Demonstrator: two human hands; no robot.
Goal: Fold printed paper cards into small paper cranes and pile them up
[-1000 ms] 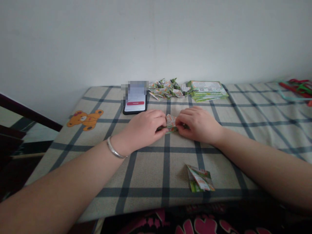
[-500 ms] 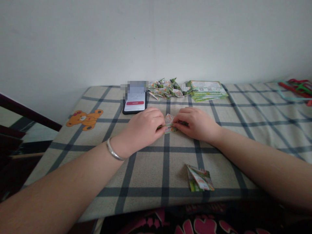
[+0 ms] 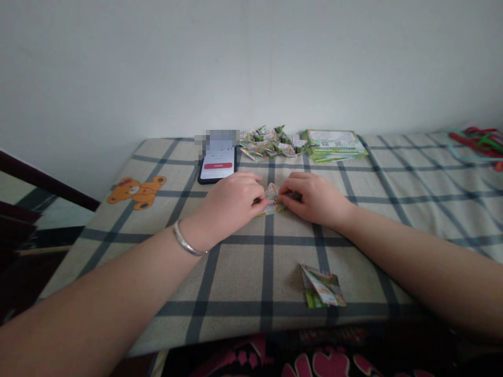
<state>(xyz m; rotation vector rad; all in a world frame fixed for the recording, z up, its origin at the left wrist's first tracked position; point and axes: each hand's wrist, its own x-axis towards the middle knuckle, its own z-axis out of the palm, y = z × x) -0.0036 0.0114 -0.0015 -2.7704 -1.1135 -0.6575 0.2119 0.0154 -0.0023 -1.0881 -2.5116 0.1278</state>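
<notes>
Between my two hands lies a small folded piece of printed paper, white, green and orange, low over the checked tablecloth. My left hand, with a silver bangle at the wrist, pinches its left side between thumb and fingers. On the other side, my right hand has its fingertips closed on the paper's right edge. My fingers cover both ends of the paper. Nearer to me, a second folded paper rests on the cloth with a flap standing up.
A phone lies behind my left hand. Along the wall are a heap of folded papers and a stack of printed sheets. A flat bear figure is at left; red and green items sit at far right.
My left thumb and fingers have shifted slightly on the paper, so more of its lower left edge shows. My right hand stays nearly still.
</notes>
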